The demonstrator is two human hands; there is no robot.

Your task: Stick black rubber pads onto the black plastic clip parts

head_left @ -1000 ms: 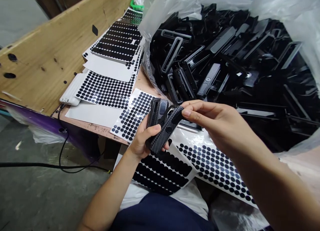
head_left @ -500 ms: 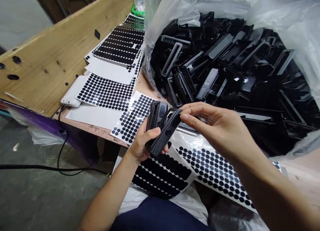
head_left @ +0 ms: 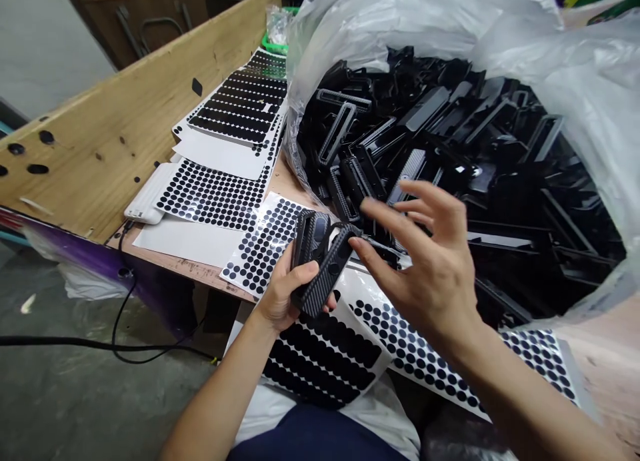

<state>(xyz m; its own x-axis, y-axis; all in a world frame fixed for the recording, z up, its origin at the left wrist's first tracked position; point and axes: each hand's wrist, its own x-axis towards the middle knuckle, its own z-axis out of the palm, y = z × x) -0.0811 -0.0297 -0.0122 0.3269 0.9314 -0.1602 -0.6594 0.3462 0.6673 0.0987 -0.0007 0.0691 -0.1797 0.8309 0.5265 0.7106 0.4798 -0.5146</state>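
Note:
Two black carbon-textured plastic parts (head_left: 327,274) lie side by side in my left hand (head_left: 287,291), its thumb pressed over them. A dark round dot shows on the front part's face. My right hand (head_left: 425,261) is open with fingers spread, its thumb near the upper end of the front part; whether the thumb touches it I cannot tell. Below the parts, a sheet of black round stickers (head_left: 325,361) rests on my lap. Another dotted sticker sheet (head_left: 430,354) lies under my right wrist.
A clear plastic bag (head_left: 305,68) full of black plastic parts (head_left: 425,108) stands behind my hands. More dot sheets (head_left: 210,194) and a white device (head_left: 150,198) with a cable lie at left. A wooden board (head_left: 135,81) edges the table.
My right hand has opened and its fingers have lifted away from the upper end of the front part. My left hand keeps its hold. The camera view has shifted slightly.

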